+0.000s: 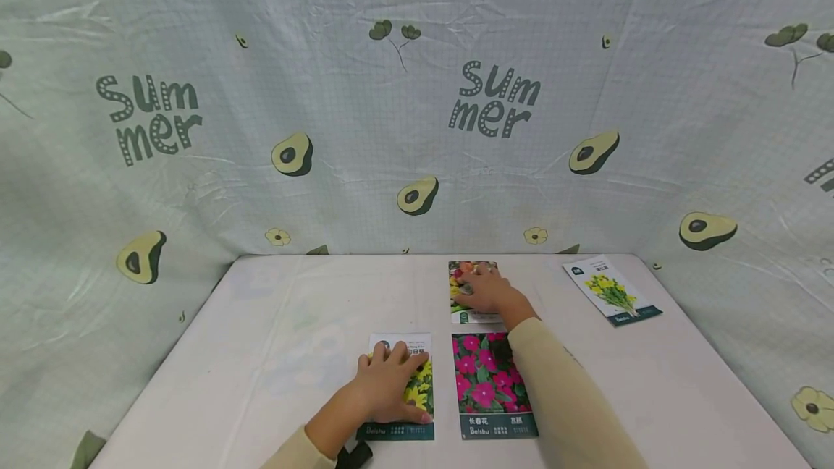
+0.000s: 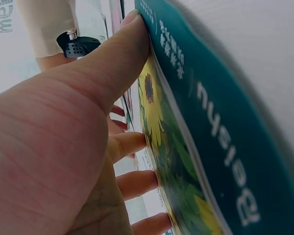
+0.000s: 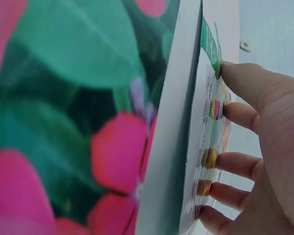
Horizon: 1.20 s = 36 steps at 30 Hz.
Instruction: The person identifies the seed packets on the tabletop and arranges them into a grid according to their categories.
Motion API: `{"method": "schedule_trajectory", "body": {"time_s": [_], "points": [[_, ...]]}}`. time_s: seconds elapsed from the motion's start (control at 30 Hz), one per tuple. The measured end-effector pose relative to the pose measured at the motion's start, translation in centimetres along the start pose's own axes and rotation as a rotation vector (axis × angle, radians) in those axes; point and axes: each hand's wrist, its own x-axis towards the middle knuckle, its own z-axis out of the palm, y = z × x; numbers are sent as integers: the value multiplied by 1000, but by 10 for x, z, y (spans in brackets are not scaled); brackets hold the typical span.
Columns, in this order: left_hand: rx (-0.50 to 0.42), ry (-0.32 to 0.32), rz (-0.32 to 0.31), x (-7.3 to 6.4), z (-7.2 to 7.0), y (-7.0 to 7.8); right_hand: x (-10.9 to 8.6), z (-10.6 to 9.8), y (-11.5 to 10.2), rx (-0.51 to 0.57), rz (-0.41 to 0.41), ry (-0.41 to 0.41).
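Note:
My left hand [image 1: 386,388] lies spread over a flower seed packet [image 1: 420,393] with yellow blooms and a teal bottom band. In the left wrist view its thumb and fingertips touch the face of that packet [image 2: 179,152]. Farther back, my right hand [image 1: 485,291] rests with fingers spread on another packet [image 1: 464,316] with a multicoloured picture, partly hidden beneath it. All its fingertips press on the packet's face in the right wrist view. Below the right forearm lies a packet with pink flowers [image 1: 483,382], its right side partly covered by the sleeve.
A packet with a bunch of yellow flowers [image 1: 612,292] lies tilted at the table's back right. The table [image 1: 293,339] has a pale cover. Behind it hangs a sheet [image 1: 352,107] printed with avocados and the word summer. A black device [image 1: 355,454] sits at the left wrist.

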Motion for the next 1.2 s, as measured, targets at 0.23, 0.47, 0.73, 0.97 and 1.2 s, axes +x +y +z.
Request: {"method": "schedule_trajectory", "body": {"time_s": [0.23,0.47,0.73,0.97,1.2], "points": [[0,-6,-8,1,0,-1,6,5,-5,-13,1,14],[4,-7,-14,2,0,-1,13,9,-10,-13,-7,19],[0,-18,-14,2,-1,-2,17,14,-18,-26,2,32],[2,-20,-16,2,0,-2,13,13,-28,-33,-30,39],[4,-15,-8,3,1,-3,16,17,-36,-44,-34,37]]}}
